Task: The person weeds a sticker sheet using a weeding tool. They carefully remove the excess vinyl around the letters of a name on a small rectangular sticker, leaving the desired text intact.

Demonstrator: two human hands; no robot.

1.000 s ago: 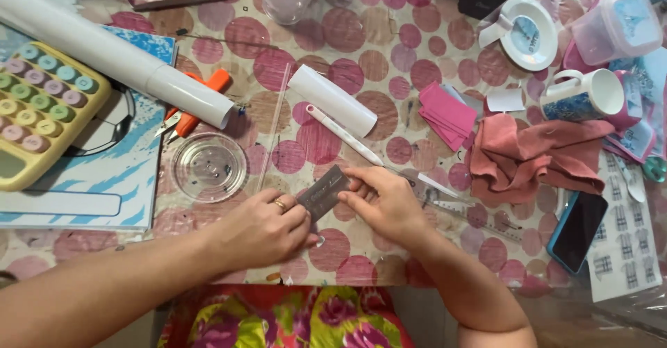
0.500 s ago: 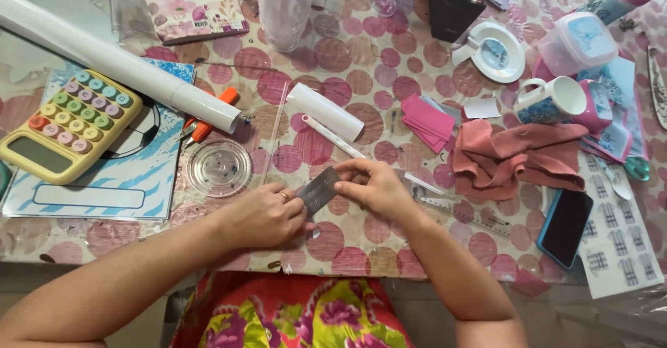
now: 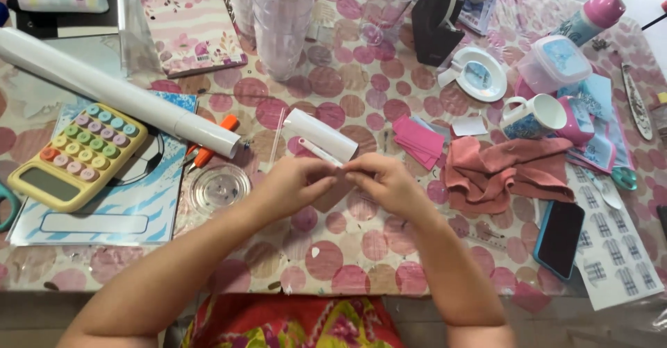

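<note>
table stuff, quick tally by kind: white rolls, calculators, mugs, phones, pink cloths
white rolls: 2, a long roll and a short roll
calculators: 1, a pastel calculator
mugs: 1, a mug
phones: 1, a phone
pink cloths: 1, a cloth
total: 6

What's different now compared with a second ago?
Both hands, left and right, lifted off the table and closed together, fingertips meeting. The grey card they held flat earlier is now mostly hidden between them. The calculator, white roll, pink cloth and phone stayed put.
</note>
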